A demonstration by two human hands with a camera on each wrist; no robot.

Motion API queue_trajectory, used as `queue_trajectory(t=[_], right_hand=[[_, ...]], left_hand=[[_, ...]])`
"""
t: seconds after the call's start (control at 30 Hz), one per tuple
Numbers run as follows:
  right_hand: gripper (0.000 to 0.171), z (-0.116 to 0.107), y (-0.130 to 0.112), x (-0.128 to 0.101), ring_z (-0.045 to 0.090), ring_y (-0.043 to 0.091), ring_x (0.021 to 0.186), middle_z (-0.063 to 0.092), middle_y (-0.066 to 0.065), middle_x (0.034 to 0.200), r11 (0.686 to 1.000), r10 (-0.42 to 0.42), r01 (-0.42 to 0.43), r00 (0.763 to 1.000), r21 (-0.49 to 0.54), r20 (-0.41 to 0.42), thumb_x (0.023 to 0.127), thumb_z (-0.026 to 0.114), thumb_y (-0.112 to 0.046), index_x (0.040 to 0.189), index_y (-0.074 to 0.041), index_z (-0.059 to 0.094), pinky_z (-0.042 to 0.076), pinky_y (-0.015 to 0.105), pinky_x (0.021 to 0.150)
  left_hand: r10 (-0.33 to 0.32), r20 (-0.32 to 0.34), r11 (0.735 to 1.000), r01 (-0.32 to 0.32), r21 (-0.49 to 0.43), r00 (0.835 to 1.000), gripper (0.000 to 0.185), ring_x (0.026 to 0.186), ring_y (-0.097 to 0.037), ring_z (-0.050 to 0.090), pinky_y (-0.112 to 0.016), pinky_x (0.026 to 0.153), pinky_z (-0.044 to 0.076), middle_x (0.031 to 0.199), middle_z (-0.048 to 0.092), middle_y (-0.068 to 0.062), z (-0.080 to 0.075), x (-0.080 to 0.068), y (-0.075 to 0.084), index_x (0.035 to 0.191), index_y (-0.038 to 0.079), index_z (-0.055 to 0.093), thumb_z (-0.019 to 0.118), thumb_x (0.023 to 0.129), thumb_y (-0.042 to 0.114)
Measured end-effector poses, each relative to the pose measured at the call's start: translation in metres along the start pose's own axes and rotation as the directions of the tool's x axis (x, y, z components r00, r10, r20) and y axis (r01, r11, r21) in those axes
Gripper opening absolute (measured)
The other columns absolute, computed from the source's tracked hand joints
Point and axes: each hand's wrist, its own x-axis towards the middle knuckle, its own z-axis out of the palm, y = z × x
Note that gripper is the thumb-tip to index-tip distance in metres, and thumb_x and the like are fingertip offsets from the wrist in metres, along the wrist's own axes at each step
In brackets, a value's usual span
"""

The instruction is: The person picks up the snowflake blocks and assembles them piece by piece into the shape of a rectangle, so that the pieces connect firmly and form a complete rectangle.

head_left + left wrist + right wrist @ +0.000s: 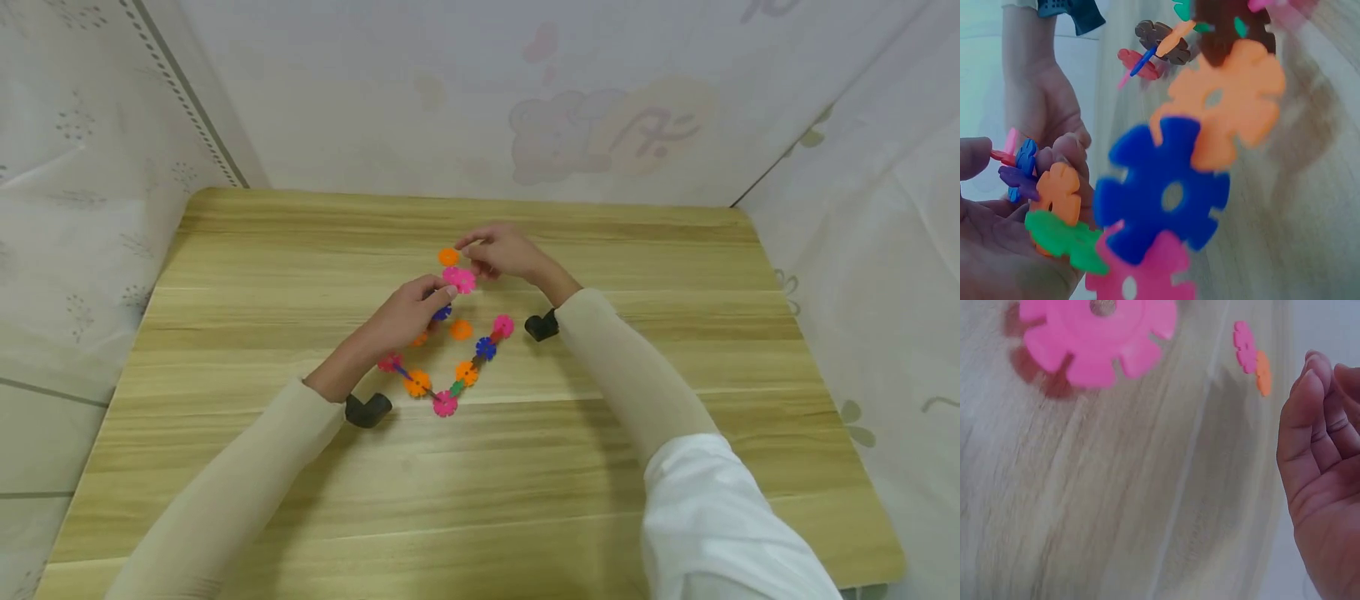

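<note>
A chain of coloured snowflake discs (467, 372) lies in a V on the wooden table (675, 250). My left hand (408, 315) grips the chain's upper end, with a pink disc (459, 280) at its fingertips. Up close in the left wrist view, the left hand (997, 250) holds orange (1059, 190) and green (1063, 240) discs, and a blue disc (1160, 194) hangs in front. My right hand (501, 250) hovers just beyond, fingers relaxed and holding nothing, beside an orange disc (448, 257). The right wrist view shows its bare palm (1322, 475).
A loose orange disc (461, 330) lies inside the V. Pale printed sheeting (600, 100) walls the table at the back and both sides. Bare wood spreads left, right and toward the front edge.
</note>
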Motion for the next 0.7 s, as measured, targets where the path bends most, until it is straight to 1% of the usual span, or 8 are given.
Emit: queue_trajectory(t=[0.1,0.17,0.27,0.37,0.47,0.57,0.7], right_hand=[[0.029,0.003,0.002,0.004,0.057,0.031,0.064,0.066,0.017,0.079,1.0,0.005,-0.005,1.0,0.002,-0.012,0.1,0.054,-0.021,0.124,-0.009,0.064,0.055,0.042,0.063],[0.028,0.005,0.002,0.007,0.057,0.027,0.061,0.067,0.017,0.078,1.0,0.006,-0.006,1.0,0.006,-0.019,0.1,0.055,-0.02,0.124,-0.009,0.064,0.054,0.038,0.06],[0.028,0.009,0.002,0.01,0.056,0.023,0.057,0.066,0.019,0.077,1.0,0.007,-0.007,1.0,0.007,-0.019,0.099,0.056,-0.019,0.124,-0.008,0.064,0.052,0.033,0.056],[0.028,0.012,0.004,0.014,0.056,0.02,0.055,0.065,0.019,0.075,1.0,0.009,-0.009,1.0,-0.01,-0.013,0.1,0.054,-0.019,0.125,-0.01,0.064,0.05,0.029,0.053],[0.028,0.014,0.006,0.018,0.055,0.019,0.053,0.064,0.017,0.075,0.999,0.013,-0.013,1.0,-0.03,-0.015,0.1,0.054,-0.018,0.126,-0.012,0.064,0.05,0.028,0.052],[0.03,0.017,0.009,0.022,0.055,0.018,0.052,0.063,0.015,0.074,0.998,0.016,-0.016,1.0,-0.053,-0.011,0.1,0.054,-0.018,0.128,-0.014,0.063,0.05,0.028,0.051],[0.033,0.022,0.011,0.028,0.053,0.017,0.049,0.062,0.012,0.071,0.998,0.026,-0.027,1.0,-0.063,-0.013,0.099,0.055,-0.019,0.131,-0.014,0.06,0.05,0.028,0.05]], left_hand=[[-0.025,0.001,0.999,0.025,-0.035,1.0,0.045,0.081,-0.033,0.059,-0.031,0.072,0.048,0.091,0.054,-0.015,0.0,-0.002,0.0,0.131,0.005,0.045,0.041,0.104,0.04],[-0.04,0.006,0.997,0.04,-0.061,0.999,0.043,0.081,-0.032,0.061,-0.032,0.074,0.05,0.093,0.056,-0.016,0.001,-0.004,-0.002,0.133,0.006,0.043,0.041,0.104,0.039],[-0.064,0.012,0.994,0.065,-0.091,0.998,0.04,0.077,-0.029,0.063,-0.033,0.072,0.052,0.092,0.059,-0.018,0.001,-0.006,-0.004,0.134,0.009,0.041,0.04,0.105,0.036],[-0.073,0.017,0.991,0.074,-0.11,0.997,0.037,0.075,-0.027,0.063,-0.033,0.069,0.053,0.092,0.061,-0.022,0.001,-0.008,-0.007,0.134,0.01,0.041,0.039,0.105,0.033],[-0.062,0.012,0.991,0.063,-0.116,0.998,0.035,0.072,-0.027,0.063,-0.033,0.066,0.054,0.096,0.06,-0.024,0.002,-0.009,-0.008,0.132,0.009,0.041,0.039,0.104,0.03],[-0.049,0.0,0.991,0.049,-0.126,0.999,0.033,0.069,-0.027,0.062,-0.034,0.062,0.054,0.099,0.059,-0.024,0.002,-0.009,-0.008,0.129,0.008,0.042,0.04,0.102,0.027],[-0.037,-0.006,0.992,0.036,-0.123,0.999,0.033,0.069,-0.027,0.062,-0.034,0.06,0.054,0.103,0.058,-0.023,0.002,-0.009,-0.008,0.129,0.008,0.042,0.041,0.101,0.026]])
